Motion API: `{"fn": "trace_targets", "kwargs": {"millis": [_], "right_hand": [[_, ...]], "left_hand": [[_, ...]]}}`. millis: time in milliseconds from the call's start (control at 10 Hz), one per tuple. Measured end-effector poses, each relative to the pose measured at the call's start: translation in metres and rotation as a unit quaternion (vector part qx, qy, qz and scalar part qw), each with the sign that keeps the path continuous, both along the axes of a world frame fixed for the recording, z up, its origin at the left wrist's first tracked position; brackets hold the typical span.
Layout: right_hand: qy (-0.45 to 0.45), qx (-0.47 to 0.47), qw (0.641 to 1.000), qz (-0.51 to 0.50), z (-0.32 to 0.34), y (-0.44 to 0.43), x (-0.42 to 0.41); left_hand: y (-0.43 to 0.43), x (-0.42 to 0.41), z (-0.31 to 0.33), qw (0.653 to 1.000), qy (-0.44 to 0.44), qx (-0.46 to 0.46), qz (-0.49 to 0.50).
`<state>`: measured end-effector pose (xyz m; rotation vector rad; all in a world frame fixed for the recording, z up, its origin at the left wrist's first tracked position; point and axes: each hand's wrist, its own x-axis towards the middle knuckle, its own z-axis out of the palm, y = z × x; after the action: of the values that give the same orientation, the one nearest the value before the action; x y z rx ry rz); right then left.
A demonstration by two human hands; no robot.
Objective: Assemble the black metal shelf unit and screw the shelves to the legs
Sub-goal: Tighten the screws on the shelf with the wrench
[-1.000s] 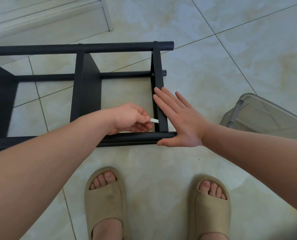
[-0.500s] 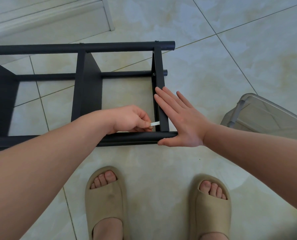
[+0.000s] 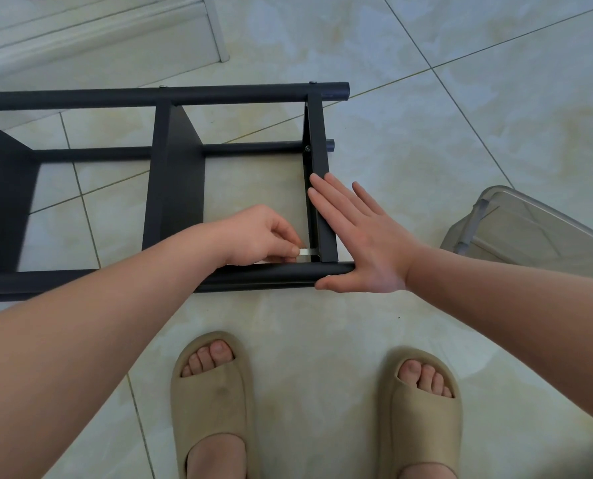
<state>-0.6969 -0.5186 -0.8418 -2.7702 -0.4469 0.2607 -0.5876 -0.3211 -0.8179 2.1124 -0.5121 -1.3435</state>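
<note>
Shelf unit: black metal shelf unit (image 3: 174, 202) lies on its side on the tile floor (image 3: 426, 133), legs running left to right, just ahead of the person's feet.
Legs: near leg (image 3: 274, 271) is closest to the feet; far leg (image 3: 184, 95) lies toward the white skirting (image 3: 98, 32); a third leg (image 3: 253, 149) shows between them, lower down.
Shelves: three stand on edge between the legs. End shelf (image 3: 318, 140) is at the right end of the unit, middle shelf (image 3: 177, 188) left of it, and another shelf (image 3: 1, 188) sits at the left border, partly cut off.
Screw: one screw head (image 3: 308, 149) shows where the end shelf meets the third leg.
Left hand: left hand (image 3: 260, 236) is inside the frame at the corner of end shelf and near leg. Fingers are curled, with thumb and fingertips pinching a small silver tool (image 3: 307, 251).
Tool: its tip reaches into that corner. I cannot tell its exact type or what the tip touches.
Right hand: right hand (image 3: 367, 236) is flat, fingers straight and together, pressed against the outer face of the end shelf. The thumb lies along the end of the near leg. It holds nothing.
Floor, right: clear plastic bin (image 3: 530, 229), tilted, is well apart from the unit.
Feet: tan slide sandals, left sandal (image 3: 212, 409) and right sandal (image 3: 423, 409), are on the tiles near the near leg.
</note>
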Motion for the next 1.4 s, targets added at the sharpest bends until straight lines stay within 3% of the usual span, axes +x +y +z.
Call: {"fn": "trace_targets", "kwargs": {"millis": [100,200,300,400,700,1400], "right_hand": [[-0.002,-0.001,1.0,0.001,0.0,0.0,0.0],[0.001,-0.002,1.0,0.001,0.0,0.0,0.0],[0.001,-0.001,1.0,0.001,0.001,0.0,0.0],[0.001,0.003,1.0,0.0,0.001,-0.001,0.0],[-0.001,0.008,1.0,-0.001,0.0,0.0,0.0],[-0.004,0.008,1.0,-0.003,-0.001,0.0,0.0]], "left_hand": [[-0.003,0.004,0.001,0.998,-0.064,-0.01,-0.017],[-0.011,0.002,0.0,0.997,-0.06,-0.032,0.022],[-0.017,-0.006,-0.002,0.984,0.101,-0.051,0.14],[-0.021,-0.009,-0.002,0.953,0.186,-0.043,0.236],[-0.027,-0.013,-0.007,0.953,0.11,-0.046,0.28],[-0.026,-0.01,-0.005,0.941,0.155,-0.052,0.298]]}}
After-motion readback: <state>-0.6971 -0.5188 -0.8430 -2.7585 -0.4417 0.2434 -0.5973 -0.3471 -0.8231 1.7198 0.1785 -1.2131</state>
